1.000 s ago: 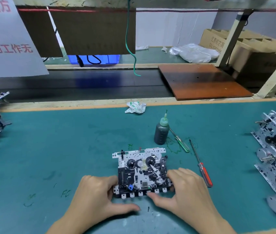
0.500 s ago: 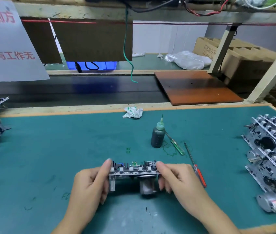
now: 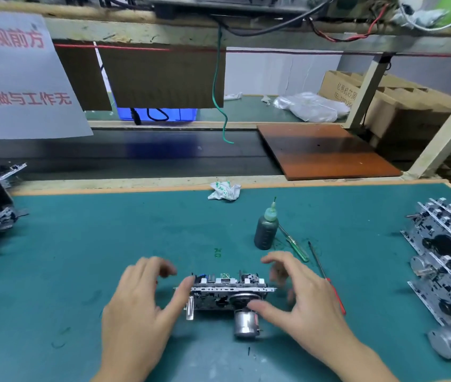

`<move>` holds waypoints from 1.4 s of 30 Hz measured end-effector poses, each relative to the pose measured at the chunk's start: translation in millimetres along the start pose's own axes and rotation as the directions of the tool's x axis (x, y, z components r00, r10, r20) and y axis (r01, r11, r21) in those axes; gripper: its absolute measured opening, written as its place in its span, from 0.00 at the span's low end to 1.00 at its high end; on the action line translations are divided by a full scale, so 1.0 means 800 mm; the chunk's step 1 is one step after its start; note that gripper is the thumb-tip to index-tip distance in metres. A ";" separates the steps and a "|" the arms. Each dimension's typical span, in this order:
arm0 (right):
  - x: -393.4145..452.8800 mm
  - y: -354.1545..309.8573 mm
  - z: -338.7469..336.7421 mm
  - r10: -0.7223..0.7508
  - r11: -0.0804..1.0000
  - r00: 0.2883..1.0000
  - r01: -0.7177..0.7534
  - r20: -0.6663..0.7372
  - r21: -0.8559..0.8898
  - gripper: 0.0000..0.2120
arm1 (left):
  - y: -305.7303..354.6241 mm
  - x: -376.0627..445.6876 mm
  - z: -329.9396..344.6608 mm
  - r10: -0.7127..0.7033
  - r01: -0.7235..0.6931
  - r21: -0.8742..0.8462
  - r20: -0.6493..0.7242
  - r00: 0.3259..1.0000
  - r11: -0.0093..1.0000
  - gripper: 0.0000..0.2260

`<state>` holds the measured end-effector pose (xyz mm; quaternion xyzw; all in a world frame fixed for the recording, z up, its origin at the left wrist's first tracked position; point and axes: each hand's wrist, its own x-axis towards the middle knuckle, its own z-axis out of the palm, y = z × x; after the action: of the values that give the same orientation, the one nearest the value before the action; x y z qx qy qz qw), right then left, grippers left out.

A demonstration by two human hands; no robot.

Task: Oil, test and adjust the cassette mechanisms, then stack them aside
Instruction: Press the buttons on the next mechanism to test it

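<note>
Metal cassette mechanism (image 3: 225, 295), on edge, motor forward

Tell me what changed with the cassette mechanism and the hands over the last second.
The cassette mechanism went from lying flat, face up, to standing on edge with its motor toward the camera. The left hand and right hand have loosened their grip; fingers spread, thumbs still touching it. The oil bottle and both screwdrivers stayed put.

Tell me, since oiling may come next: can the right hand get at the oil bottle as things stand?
Probably yes. The oil bottle stands upright on the mat just beyond the right hand, with bare mat between them. That hand only touches the cassette mechanism with its thumb; the green screwdriver lies beside the bottle.
</note>
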<state>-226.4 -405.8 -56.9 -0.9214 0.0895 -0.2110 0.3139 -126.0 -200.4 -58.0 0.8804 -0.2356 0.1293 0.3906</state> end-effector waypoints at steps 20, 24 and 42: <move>0.010 0.001 0.029 -0.016 0.844 0.997 -0.029 0.079 0.535 0.12 | 0.025 0.034 0.024 0.393 -0.260 -0.358 0.373 0.841 0.897 0.12; 0.011 0.000 0.026 -0.002 0.865 0.992 -0.061 0.126 0.499 0.13 | 0.024 0.033 0.024 0.411 -0.268 -0.385 0.360 0.837 0.883 0.13; -0.012 0.018 0.006 -0.321 0.875 0.945 0.270 -0.064 -0.402 0.18 | 0.024 0.032 0.033 0.387 -0.298 -0.334 0.243 0.889 0.894 0.13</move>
<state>-233.5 -411.7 -72.1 -0.9524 0.0075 -0.2932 0.0828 -112.7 -239.3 -52.5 0.7672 -0.4620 0.0243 0.4442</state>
